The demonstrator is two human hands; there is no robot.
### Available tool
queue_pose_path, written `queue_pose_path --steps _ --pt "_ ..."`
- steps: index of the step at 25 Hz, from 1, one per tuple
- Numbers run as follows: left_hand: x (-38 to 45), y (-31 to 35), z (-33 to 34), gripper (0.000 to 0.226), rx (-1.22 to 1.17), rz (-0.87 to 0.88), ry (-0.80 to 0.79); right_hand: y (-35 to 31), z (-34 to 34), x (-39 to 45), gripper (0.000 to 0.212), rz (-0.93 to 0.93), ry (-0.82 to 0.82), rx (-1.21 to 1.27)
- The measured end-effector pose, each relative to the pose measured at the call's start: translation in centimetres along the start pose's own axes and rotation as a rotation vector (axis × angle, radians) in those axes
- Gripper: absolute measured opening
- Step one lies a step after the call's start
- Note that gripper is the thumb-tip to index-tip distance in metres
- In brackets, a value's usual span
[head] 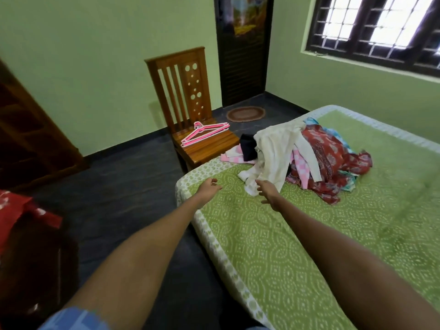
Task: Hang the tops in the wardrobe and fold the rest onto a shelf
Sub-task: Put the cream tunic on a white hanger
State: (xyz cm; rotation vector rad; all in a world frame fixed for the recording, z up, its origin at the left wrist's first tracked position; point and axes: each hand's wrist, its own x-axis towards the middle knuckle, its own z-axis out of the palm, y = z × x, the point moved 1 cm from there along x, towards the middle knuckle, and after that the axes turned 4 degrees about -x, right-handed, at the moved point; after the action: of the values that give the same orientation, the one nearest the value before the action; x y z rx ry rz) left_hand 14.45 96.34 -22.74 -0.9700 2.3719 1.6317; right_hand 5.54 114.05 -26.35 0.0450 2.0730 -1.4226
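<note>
Cream top [276, 148], soft and light, drapes over the pile [328, 160] near the bed's [262, 246] far-left corner; both empty hands, left [209, 186] and right [267, 191], reach spread toward its near hem.

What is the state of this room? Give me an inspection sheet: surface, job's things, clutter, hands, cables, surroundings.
Surface: bed with a green patterned cover, bare near the hands.
Job's things: clothes pile heaped on the bed's far part, a cream garment draped on top; pink hangers lying on the wooden chair beside the bed.
Clutter: red fabric at the left edge, kind unclear.
Hands: left hand open, holding nothing; right hand open, fingers spread, close to the cream garment's hem.
Cables: nothing seen.
Surroundings: green walls, dark floor, barred window, dark door, oval mat, brown wooden furniture at left.
</note>
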Motion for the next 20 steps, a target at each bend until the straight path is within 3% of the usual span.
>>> queue_pose_path --steps 4,10,14,16,18,20 --pt "9.1 4.6 0.4 0.043 0.089 -0.006 -0.142 -3.3 -1.8 7.3 0.047 0.071 0.049 0.065" --pt "21.8 8.8 2.3 0.041 0.106 0.007 -0.228 -5.2 -2.2 17.3 0.040 0.168 0.136 0.118" --pt "31.4 9.6 3.9 0.026 0.154 0.020 -0.333 -6.0 -1.9 25.1 0.034 0.245 0.236 0.114" --pt "35.6 9.8 4.4 0.019 0.150 0.001 -0.379 -6.3 -1.9 29.3 0.025 0.289 0.287 0.076" --pt "39.9 9.4 4.9 0.027 0.154 -0.044 -0.434 -7.0 -1.9 33.7 0.014 0.336 0.345 0.002" --pt "43.9 8.8 5.5 0.032 0.166 -0.071 -0.495 -6.6 -2.1 38.5 0.018 0.381 0.358 -0.175"
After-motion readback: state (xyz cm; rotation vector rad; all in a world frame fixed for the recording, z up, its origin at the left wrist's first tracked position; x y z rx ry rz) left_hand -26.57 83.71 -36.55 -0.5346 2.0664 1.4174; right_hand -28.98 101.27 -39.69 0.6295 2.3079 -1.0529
